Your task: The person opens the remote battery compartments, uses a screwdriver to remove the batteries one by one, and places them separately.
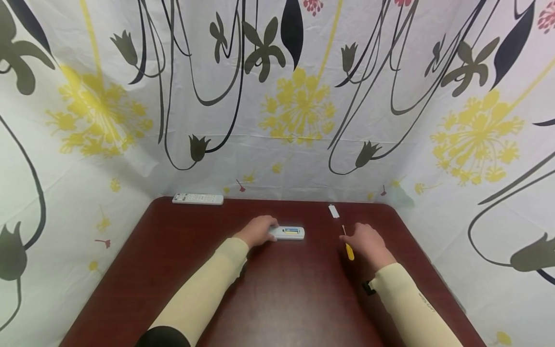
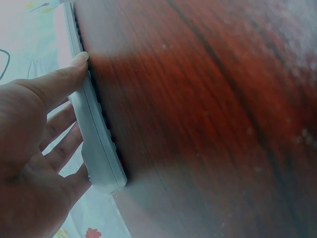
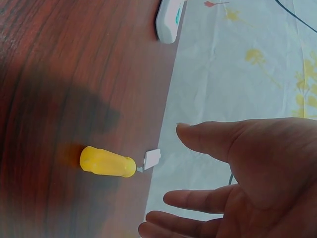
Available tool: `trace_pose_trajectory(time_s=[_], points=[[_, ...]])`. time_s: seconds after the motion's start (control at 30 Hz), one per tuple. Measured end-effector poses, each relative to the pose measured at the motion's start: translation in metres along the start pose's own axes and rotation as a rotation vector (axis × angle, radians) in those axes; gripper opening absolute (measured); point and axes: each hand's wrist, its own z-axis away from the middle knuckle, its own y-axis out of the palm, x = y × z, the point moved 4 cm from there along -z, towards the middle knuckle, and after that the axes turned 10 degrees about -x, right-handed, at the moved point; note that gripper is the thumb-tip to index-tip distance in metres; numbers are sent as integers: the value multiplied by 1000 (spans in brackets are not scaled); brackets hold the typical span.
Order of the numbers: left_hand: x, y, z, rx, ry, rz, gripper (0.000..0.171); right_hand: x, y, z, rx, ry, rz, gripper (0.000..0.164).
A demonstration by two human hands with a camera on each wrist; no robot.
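Note:
A white remote control lies face down on the table with its battery compartment uncovered. My left hand grips its left end. In the left wrist view the thumb presses on one edge of the remote, and the fingers reach around the other. A screwdriver with a yellow handle lies at the right of the table. Just above and beside it hovers my right hand, its fingers extended and apart from the handle in the right wrist view. A small white battery cover lies beyond the screwdriver tip.
Another white remote control lies buttons up at the table's far left edge. The dark red table meets a white floral cloth at the back, with more cloth along both sides.

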Motion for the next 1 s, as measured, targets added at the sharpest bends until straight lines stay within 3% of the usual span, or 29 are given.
trace_pose_trajectory(time_s=[0.17,0.47,1.0], points=[[-1,-1,1,1,-11,3,35,0,5,-1,17,23,-6,44],[-1,-2,2,3,-4,0,35,-9,26,-9,12,48,21,44],[-1,0,0,-2,1,-15,34,-12,34,-13,-10,50,64,50]])
